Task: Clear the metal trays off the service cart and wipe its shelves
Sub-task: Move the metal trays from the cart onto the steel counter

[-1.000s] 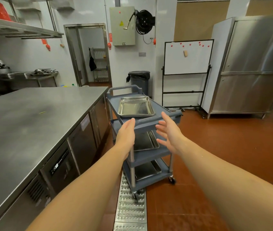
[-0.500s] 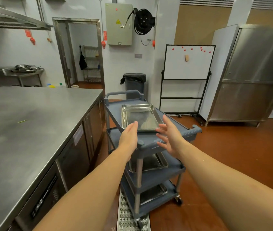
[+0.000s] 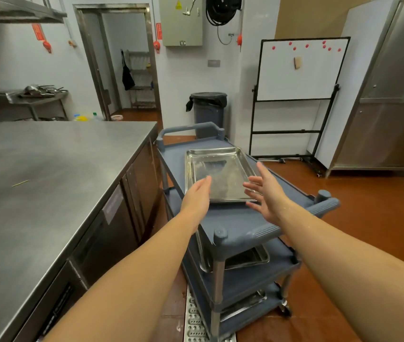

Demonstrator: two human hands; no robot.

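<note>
Over rectangular steel tray (image 3: 219, 175): empty hands (image 3: 233, 193)

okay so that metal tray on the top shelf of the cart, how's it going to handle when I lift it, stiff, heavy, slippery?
The top tray looks like thin, shiny sheet metal with a rolled rim, so probably stiff and fairly light. Its polished surface may be slippery; gripping the rim seems safer. Both hands, left hand and right hand, are open beside it.
</note>
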